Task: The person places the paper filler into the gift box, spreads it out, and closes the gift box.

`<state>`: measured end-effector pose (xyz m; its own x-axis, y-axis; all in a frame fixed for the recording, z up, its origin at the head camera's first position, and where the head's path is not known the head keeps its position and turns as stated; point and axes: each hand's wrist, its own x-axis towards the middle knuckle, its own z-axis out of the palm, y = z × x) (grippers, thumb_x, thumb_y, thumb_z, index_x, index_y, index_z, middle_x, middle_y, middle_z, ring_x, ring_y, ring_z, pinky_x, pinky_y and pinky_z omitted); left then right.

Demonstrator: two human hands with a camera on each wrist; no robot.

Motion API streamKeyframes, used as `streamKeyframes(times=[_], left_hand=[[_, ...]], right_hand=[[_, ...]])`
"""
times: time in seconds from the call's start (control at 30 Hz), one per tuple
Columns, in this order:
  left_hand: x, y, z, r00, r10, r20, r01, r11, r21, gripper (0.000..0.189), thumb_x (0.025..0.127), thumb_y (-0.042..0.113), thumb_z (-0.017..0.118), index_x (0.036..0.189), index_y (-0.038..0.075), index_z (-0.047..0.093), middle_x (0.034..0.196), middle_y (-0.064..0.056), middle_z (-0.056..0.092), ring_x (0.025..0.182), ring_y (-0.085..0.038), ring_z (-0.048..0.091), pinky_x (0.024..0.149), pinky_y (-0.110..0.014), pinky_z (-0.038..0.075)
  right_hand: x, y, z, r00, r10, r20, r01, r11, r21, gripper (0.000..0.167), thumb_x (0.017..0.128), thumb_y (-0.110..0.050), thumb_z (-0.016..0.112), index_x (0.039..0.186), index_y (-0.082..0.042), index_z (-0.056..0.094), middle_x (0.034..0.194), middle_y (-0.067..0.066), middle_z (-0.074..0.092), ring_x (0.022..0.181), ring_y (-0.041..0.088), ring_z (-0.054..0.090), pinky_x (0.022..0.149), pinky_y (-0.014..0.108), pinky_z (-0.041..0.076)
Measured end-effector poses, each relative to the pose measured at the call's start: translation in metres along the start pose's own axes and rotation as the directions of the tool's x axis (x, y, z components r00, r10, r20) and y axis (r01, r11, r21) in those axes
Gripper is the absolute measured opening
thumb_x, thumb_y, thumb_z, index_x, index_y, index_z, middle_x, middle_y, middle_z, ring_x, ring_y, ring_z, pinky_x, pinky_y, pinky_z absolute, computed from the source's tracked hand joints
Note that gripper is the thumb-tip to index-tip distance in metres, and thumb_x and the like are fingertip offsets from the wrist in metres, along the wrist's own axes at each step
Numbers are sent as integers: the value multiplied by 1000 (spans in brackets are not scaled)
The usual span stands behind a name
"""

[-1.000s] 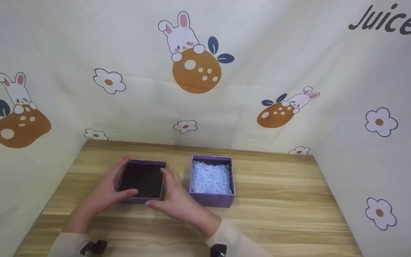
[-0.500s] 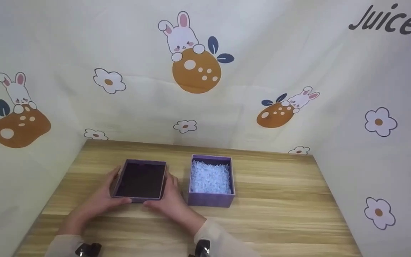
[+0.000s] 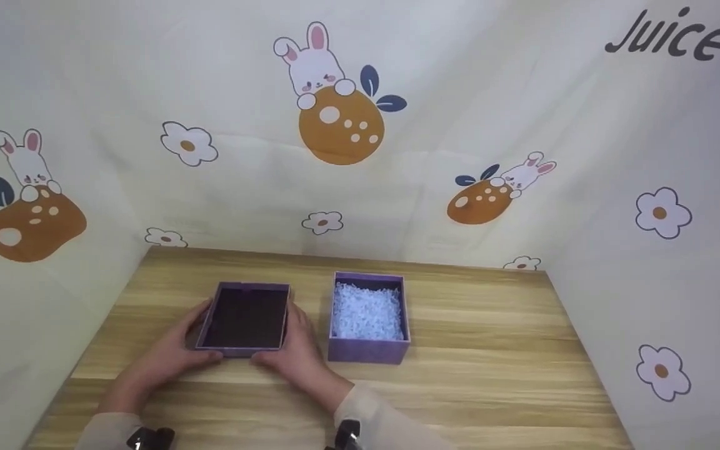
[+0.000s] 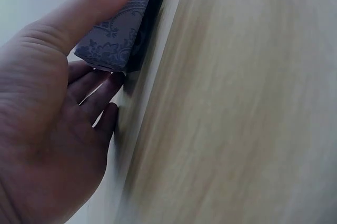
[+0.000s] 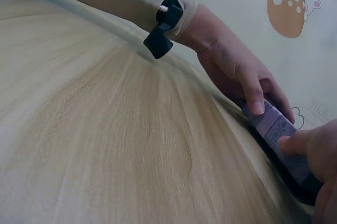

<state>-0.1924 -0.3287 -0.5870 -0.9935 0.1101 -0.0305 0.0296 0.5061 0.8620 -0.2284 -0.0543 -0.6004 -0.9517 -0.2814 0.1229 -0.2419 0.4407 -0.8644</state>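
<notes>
A shallow square purple box lid (image 3: 249,319) lies with its dark hollow side up, left of centre in the head view. My left hand (image 3: 175,340) grips its left side and front-left corner, thumb along the front wall. From the other side my right hand (image 3: 297,344) grips the right wall, its thumb at the front edge. The left wrist view shows the lid's patterned wall (image 4: 113,34) under the left thumb, fingers behind the corner. Whether the lid touches the table or hovers just over it, I cannot tell. Some fingertips are hidden.
To the right of the lid stands a deeper purple box (image 3: 369,350), holding pale blue shredded paper (image 3: 367,312). Both are on a wood-grain table (image 3: 491,362). A cloth with rabbit and orange prints (image 3: 241,187) hangs around the back and sides.
Both hands first spread over the lid's rims, thumb and fingers above the edges. They have since lowered and closed in on its outer walls. The lid has barely moved; the deep box stays put.
</notes>
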Motion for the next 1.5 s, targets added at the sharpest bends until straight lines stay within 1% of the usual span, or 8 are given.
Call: streamKeyframes(times=[0.23, 0.5, 0.67, 0.8, 1.0, 1.23, 1.37, 1.5], left_hand=[[-1, 4, -3, 1000, 7, 2, -7, 1000, -26, 119, 82, 22, 99, 175, 6, 27, 172, -31, 37, 160, -56, 26, 129, -75, 13], [-11, 36, -17, 999, 30, -24, -30, 1000, -8, 116, 84, 24, 99, 175, 6, 29, 172, -35, 33, 158, -60, 29, 128, -75, 20], [-18, 54, -20, 995, 74, -64, -76, 997, -27, 114, 84, 23, 99, 173, 4, 32, 171, -33, 37, 155, -61, 34, 126, -75, 26], [-22, 66, -18, 988, 116, -102, -116, 993, 2, 111, 84, 25, 100, 173, 9, 36, 170, -27, 42, 152, -55, 42, 124, -73, 33], [-20, 82, -9, 972, 200, -127, -195, 980, 47, 106, 84, 29, 100, 172, 15, 42, 167, -19, 49, 148, -46, 49, 121, -74, 37], [-13, 95, 11, 960, 243, -139, -235, 970, 69, 107, 82, 31, 101, 170, 14, 44, 163, -18, 51, 144, -43, 50, 118, -79, 37], [-7, 102, 27, 946, 285, -152, -275, 958, 82, 108, 80, 33, 102, 169, 14, 46, 163, -17, 52, 140, -40, 54, 117, -74, 42], [-1, 109, 44, 936, 315, -158, -308, 949, 63, 109, 78, 34, 103, 169, 13, 46, 160, -14, 55, 133, -38, 60, 112, -73, 48]], right_hand=[[-3, -11, -6, 1000, -14, -5, 14, 999, 49, 124, 68, -12, 105, 172, -13, 38, 165, 11, 49, 149, 29, 47, 129, 48, 37], [-12, -42, -30, 998, -69, -9, 70, 991, 110, 115, 75, -12, 103, 171, -12, 40, 164, 8, 47, 152, 26, 44, 130, 44, 35], [-18, -62, -51, 995, -104, -5, 104, 988, 115, 116, 78, -16, 103, 173, -12, 36, 165, 10, 45, 151, 22, 41, 131, 42, 34], [-20, -72, -68, 993, -118, 7, 116, 988, 106, 116, 78, -21, 103, 173, -13, 37, 164, 9, 46, 148, 19, 43, 130, 43, 35], [-22, -74, -91, 992, -120, 32, 116, 987, 108, 115, 79, -26, 103, 172, -13, 38, 164, 6, 45, 151, 22, 42, 131, 48, 34], [-26, -64, -121, 992, -110, 68, 107, 993, 43, 119, 82, -34, 100, 174, -4, 30, 176, 22, 30, 162, 40, 32, 131, 56, 31], [-28, -52, -140, 986, -148, 75, 146, 989, 26, 116, 83, -32, 100, 172, -3, 32, 172, 19, 36, 156, 36, 41, 129, 51, 37], [-32, -39, -160, 981, -182, 71, 177, 982, 71, 112, 83, -27, 101, 171, -2, 36, 168, 16, 41, 150, 33, 50, 127, 48, 42]])
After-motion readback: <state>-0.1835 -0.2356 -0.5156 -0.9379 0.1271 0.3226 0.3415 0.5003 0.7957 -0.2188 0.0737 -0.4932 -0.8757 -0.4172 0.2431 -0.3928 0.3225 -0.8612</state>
